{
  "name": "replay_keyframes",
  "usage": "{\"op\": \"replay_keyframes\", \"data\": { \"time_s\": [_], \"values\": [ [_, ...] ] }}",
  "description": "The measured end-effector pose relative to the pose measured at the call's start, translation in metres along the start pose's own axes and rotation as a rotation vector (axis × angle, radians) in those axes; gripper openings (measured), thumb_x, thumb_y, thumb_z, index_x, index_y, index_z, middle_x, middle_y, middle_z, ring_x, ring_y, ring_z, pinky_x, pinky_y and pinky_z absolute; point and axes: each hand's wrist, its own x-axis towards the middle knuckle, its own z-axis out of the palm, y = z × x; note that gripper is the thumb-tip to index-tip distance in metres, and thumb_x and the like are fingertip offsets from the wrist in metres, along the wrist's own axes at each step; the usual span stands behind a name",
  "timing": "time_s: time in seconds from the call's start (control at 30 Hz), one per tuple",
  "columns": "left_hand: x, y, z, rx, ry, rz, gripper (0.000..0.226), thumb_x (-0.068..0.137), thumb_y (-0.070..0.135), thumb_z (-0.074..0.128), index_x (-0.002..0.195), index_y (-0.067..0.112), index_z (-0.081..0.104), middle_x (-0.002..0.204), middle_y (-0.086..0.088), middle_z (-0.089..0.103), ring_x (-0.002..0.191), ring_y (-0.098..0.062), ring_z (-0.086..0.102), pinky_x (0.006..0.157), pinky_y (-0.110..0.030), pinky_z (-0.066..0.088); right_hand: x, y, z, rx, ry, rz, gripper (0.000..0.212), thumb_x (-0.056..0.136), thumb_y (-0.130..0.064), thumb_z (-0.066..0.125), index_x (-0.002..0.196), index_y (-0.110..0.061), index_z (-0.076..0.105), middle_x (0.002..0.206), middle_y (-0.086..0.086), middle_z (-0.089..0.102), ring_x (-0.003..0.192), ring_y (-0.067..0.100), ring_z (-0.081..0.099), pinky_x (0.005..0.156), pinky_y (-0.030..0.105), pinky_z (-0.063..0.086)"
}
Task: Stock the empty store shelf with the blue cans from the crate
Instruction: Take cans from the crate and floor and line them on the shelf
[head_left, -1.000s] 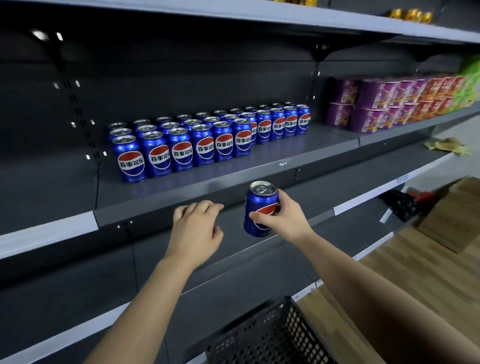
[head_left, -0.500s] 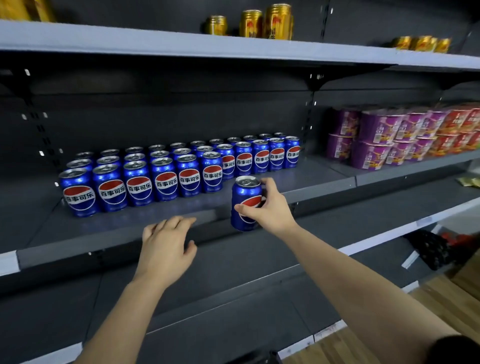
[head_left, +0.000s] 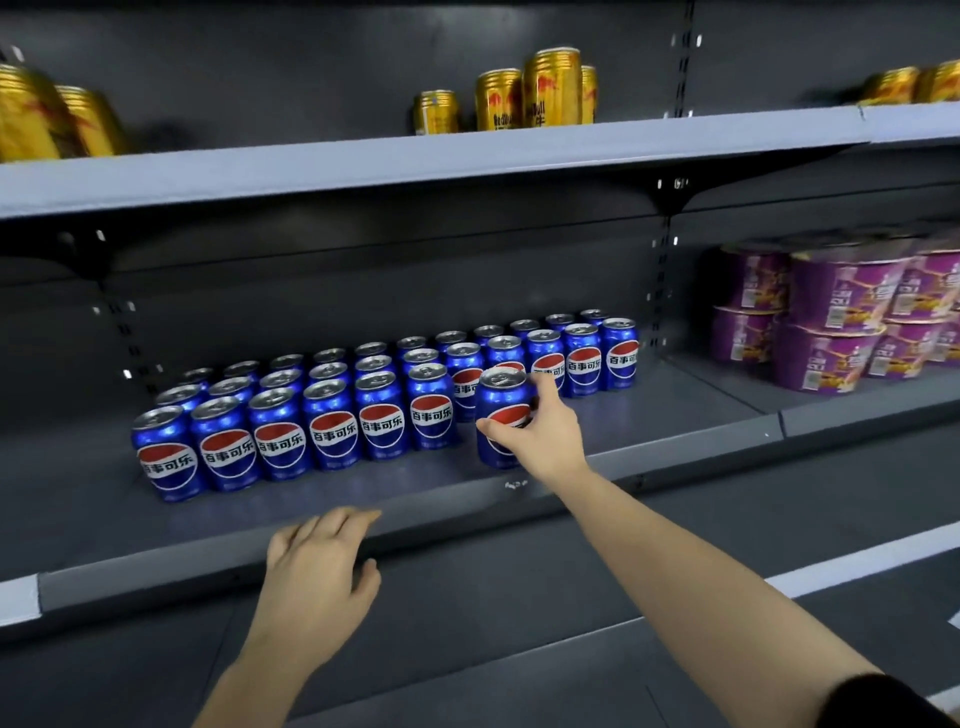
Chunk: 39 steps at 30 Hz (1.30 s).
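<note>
My right hand (head_left: 540, 431) grips a blue can (head_left: 500, 402) upright, low over the dark grey shelf (head_left: 675, 410), just right of the front row's last can; whether its base touches the shelf I cannot tell. Several rows of matching blue cans (head_left: 332, 426) with red, white and blue logos stand on that shelf, running from front left to back right. My left hand (head_left: 324, 571) hovers open, palm down, fingers spread, at the shelf's front lip (head_left: 156, 577), holding nothing. The crate is out of view.
Gold cans (head_left: 524, 93) stand on the shelf above, with more at the far left and right. Purple bowl tubs (head_left: 831, 317) are stacked on the neighbouring shelf bay to the right. A lower grey shelf (head_left: 701, 525) juts out beneath my arms.
My right hand has carried the blue can up from below the shelf lip and in beside the front row. The view has tilted upward, so the crate dropped out of sight. My left hand stays near the lip.
</note>
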Motion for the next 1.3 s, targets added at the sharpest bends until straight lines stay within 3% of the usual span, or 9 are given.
{"op": "replay_keyframes", "data": {
  "time_s": [0.27, 0.53, 0.7, 0.83, 1.3],
  "values": [
    [0.009, -0.003, 0.006, 0.065, 0.013, -0.057, 0.048, 0.078, 0.023, 0.069, 0.124, 0.026, 0.059, 0.117, 0.009, 0.061, 0.109, -0.016, 0.058, 0.098, -0.038, 0.033, 0.025, 0.013, 0.016, -0.082, -0.057, -0.026, 0.085, 0.062, -0.050, 0.082, 0.133, -0.031, 0.039, 0.109, -0.002, 0.068, 0.101, 0.018, 0.064, 0.090, 0.040, 0.053],
    [0.017, 0.004, 0.011, 0.074, 0.034, -0.079, 0.048, 0.076, 0.021, 0.072, 0.122, 0.024, 0.061, 0.115, 0.007, 0.063, 0.106, -0.017, 0.060, 0.096, -0.039, 0.035, 0.032, 0.023, 0.022, -0.065, -0.051, -0.015, 0.085, 0.070, -0.047, 0.081, 0.137, -0.023, 0.035, 0.123, -0.001, 0.062, 0.112, 0.020, 0.060, 0.093, 0.036, 0.049],
    [0.022, 0.013, 0.014, 0.052, 0.050, -0.075, 0.046, 0.079, 0.021, 0.068, 0.124, 0.024, 0.059, 0.119, 0.007, 0.060, 0.111, -0.016, 0.057, 0.100, -0.037, 0.031, 0.028, 0.030, 0.024, -0.053, -0.133, 0.006, 0.090, 0.068, -0.025, 0.079, 0.143, -0.023, 0.029, 0.128, -0.005, 0.056, 0.112, 0.016, 0.058, 0.092, 0.034, 0.050],
    [0.024, 0.020, 0.019, 0.046, 0.038, -0.073, 0.045, 0.082, 0.024, 0.063, 0.127, 0.026, 0.056, 0.122, 0.009, 0.058, 0.114, -0.014, 0.054, 0.102, -0.034, 0.028, 0.032, 0.032, 0.026, -0.050, -0.151, 0.004, 0.093, 0.068, -0.021, 0.080, 0.145, -0.020, 0.028, 0.129, -0.002, 0.056, 0.111, 0.016, 0.058, 0.093, 0.037, 0.051],
    [0.025, 0.017, 0.032, 0.073, 0.064, -0.102, 0.044, 0.075, 0.022, 0.071, 0.117, 0.024, 0.063, 0.112, 0.007, 0.063, 0.104, -0.017, 0.061, 0.095, -0.038, 0.035, 0.058, 0.035, 0.044, -0.080, -0.192, -0.010, 0.071, 0.081, -0.016, 0.074, 0.137, -0.012, 0.031, 0.123, 0.003, 0.061, 0.114, 0.023, 0.060, 0.093, 0.036, 0.050]
  ]
}}
